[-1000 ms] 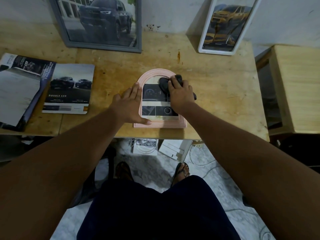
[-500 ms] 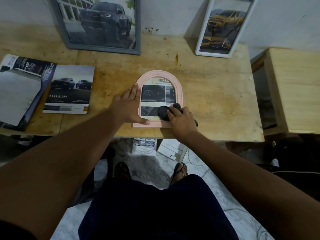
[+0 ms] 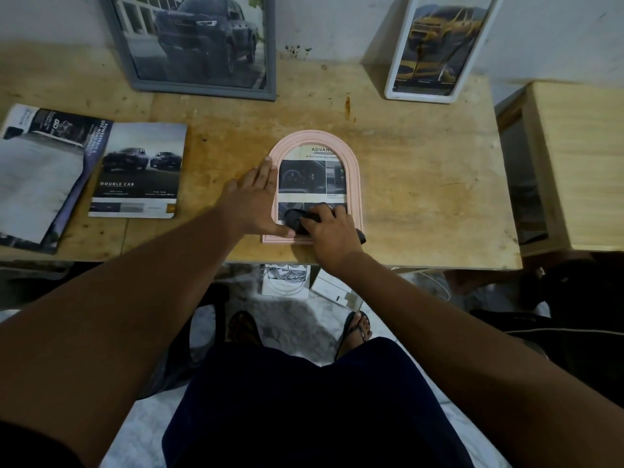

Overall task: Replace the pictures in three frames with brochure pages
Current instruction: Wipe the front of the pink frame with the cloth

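A pink arched frame (image 3: 354,170) lies flat near the table's front edge, with a brochure page (image 3: 310,177) of dashboard photos showing in it. My left hand (image 3: 256,197) rests flat on the frame's left side. My right hand (image 3: 332,231) presses a dark wad of cloth (image 3: 294,220) onto the lower part of the page. A grey frame (image 3: 199,45) with a dark pickup picture and a white frame (image 3: 435,45) with a yellow truck picture lean against the wall. The brochure (image 3: 138,170) lies at the left.
An open booklet (image 3: 37,177) lies at the table's (image 3: 422,184) far left edge. A wooden stool (image 3: 574,163) stands to the right. Boxes and cables (image 3: 287,278) sit on the floor under the table, near my sandalled feet.
My right hand has dragged the dark cloth from the top of the pink frame down to its bottom, then slightly left. My left hand stays on the frame's left side.
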